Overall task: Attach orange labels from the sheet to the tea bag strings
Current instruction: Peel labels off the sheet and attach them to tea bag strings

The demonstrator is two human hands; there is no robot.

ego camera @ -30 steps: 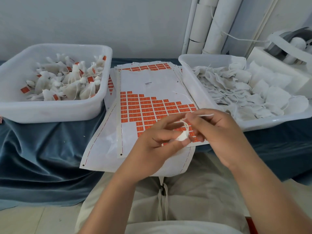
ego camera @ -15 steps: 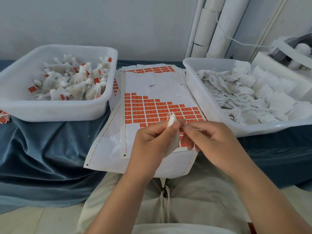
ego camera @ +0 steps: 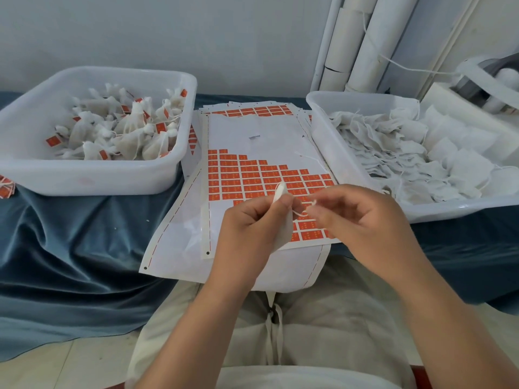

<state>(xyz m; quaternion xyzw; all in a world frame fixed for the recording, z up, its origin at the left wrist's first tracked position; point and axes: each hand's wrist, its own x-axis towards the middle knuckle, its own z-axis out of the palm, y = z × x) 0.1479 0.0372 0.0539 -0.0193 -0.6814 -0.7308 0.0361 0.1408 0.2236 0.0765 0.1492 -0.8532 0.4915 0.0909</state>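
My left hand [ego camera: 252,223] pinches a flat white tea bag [ego camera: 282,217] upright by its top, just above the near end of the label sheet [ego camera: 252,136]. A thin white string [ego camera: 302,210] runs from the bag to my right hand [ego camera: 354,217], whose fingertips pinch its end. The sheet lies on the blue cloth between two tubs. Rows of orange labels [ego camera: 252,175] cover its middle and near part; its far part is bare backing paper.
A white tub [ego camera: 92,178] on the left holds several tea bags with orange labels. A white tub [ego camera: 331,141] on the right holds a heap of unlabelled bags. Blue cloth [ego camera: 70,248] drapes the table. White tubes [ego camera: 354,43] lean on the wall.
The left hand turned the tea bag from low between the fingers to upright. The hands drew slightly apart, and the string now stretches between them.
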